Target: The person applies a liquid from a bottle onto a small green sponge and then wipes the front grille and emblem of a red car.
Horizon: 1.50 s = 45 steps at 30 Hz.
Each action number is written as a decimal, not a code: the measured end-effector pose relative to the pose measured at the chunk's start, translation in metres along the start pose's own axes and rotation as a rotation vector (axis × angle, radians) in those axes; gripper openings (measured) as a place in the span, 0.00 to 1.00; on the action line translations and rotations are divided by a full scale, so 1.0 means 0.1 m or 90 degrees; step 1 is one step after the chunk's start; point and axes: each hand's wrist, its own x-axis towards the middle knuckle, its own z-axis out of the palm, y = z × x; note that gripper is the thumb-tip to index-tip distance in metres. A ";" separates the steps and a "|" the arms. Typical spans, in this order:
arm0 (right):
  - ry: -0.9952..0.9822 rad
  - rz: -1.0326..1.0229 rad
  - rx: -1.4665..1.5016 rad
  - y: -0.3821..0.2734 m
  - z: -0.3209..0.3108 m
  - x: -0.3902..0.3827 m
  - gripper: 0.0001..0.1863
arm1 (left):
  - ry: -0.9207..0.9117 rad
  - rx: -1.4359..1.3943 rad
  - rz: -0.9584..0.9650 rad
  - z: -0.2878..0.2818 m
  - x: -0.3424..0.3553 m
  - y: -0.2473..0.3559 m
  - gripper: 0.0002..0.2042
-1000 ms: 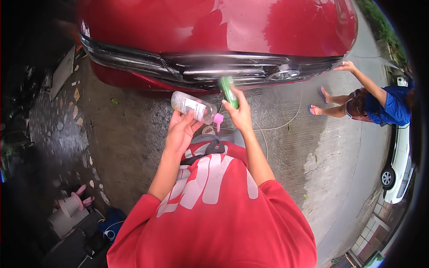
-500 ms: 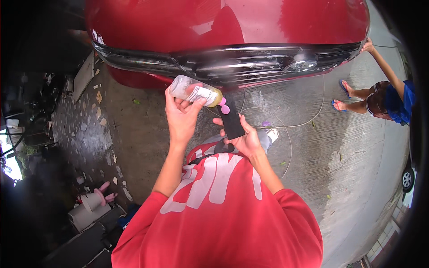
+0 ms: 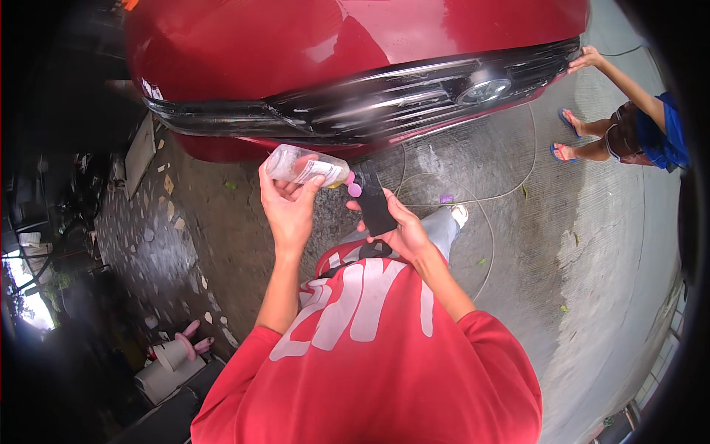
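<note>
My left hand point(image 3: 291, 209) grips a clear squeeze bottle point(image 3: 305, 166) with a white label and a pink flip cap. The bottle lies tilted nearly on its side, some yellowish liquid near its neck. Its pink cap point(image 3: 354, 189) is at the edge of a black, flat, rectangular pad point(image 3: 376, 206); whether they touch I cannot tell. Underneath, my right hand point(image 3: 406, 228) holds that pad from its near end, fingers along its edges. Just beyond both hands is the front grille point(image 3: 414, 96) of a red car point(image 3: 296, 44), with whitish smears on the dark trim.
At the right, another person in a blue top point(image 3: 658, 133) and flip-flops reaches a hand to the car's corner. A thin hose point(image 3: 510, 198) loops over the wet concrete. A pale container point(image 3: 170, 362) with pink parts stands at lower left.
The view has shifted, so the car's front sits tilted now. Both hands keep their hold, and the bottle lies a little flatter, its cap still by the pad.
</note>
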 end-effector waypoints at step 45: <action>0.473 -0.609 -1.125 0.03 -1.00 1.21 0.30 | -0.118 -0.393 -0.503 -0.12 -0.46 -0.71 0.19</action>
